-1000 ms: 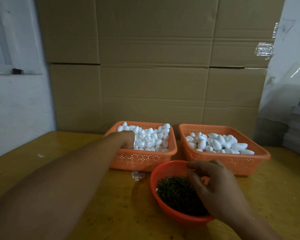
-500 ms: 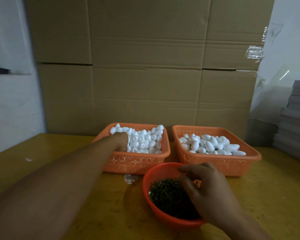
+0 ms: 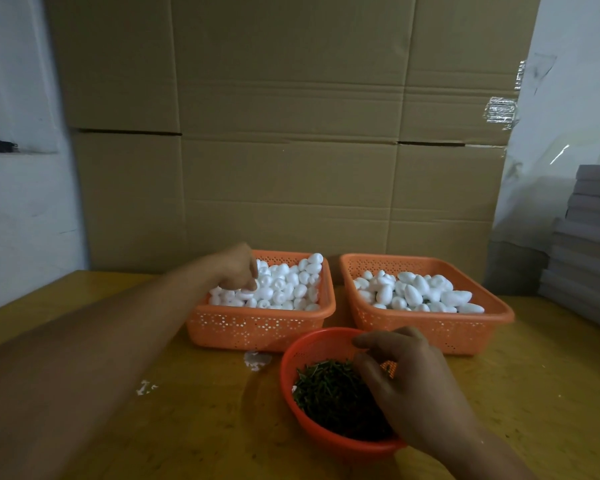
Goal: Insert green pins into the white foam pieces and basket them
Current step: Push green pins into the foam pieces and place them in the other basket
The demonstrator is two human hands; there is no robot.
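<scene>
Two orange rectangular baskets stand side by side at the back of the yellow table. The left basket (image 3: 257, 329) is heaped with small white foam pieces (image 3: 291, 285). My left hand (image 3: 238, 268) reaches into its left side with the fingers bent down, pinching a piece in the pile. The right basket (image 3: 430, 332) holds larger egg-shaped foam pieces (image 3: 413, 292). In front sits a round orange bowl (image 3: 288, 368) full of green pins (image 3: 329, 396). My right hand (image 3: 406, 382) hovers over the bowl's right half, fingers curled, thumb and forefinger pinching a pin that is mostly hidden.
Stacked cardboard boxes (image 3: 291, 150) form a wall right behind the baskets. A stack of grey boards (image 3: 589, 237) stands at the right table edge. White foam crumbs (image 3: 257, 360) lie between the left basket and the bowl, and more crumbs (image 3: 145, 388) lie further left.
My left hand has lifted a little and moved further over the foam pile. My right hand stays over the pin bowl in nearly the same pose. The view shifted slightly.
</scene>
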